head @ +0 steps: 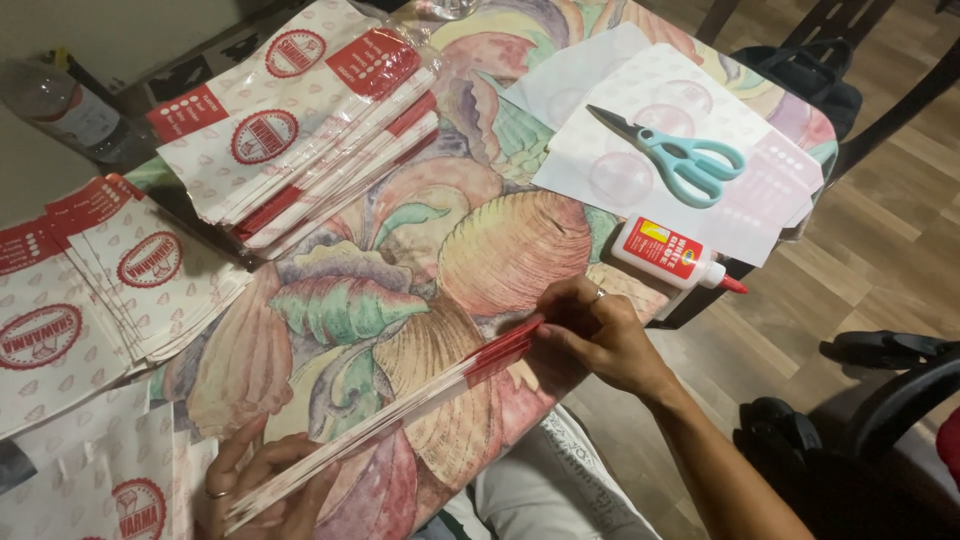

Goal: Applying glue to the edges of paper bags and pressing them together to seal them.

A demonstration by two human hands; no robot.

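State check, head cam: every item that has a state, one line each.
left hand: gripping the near end of the paper bundle
right hand: pinching the bundle's red end
paper bundle: held on edge, sheets squared together, over the table
scissors: closed, lying on white sheets
glue bottle: lying on its side, red cap on
bag stack: flat, fanned, plastic wrapper on top
plastic bottle: lying down, far left

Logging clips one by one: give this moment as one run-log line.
left hand: holds bag stack low end | right hand: pinches its red end | stack: on edge, over table | scissors, glue: untouched
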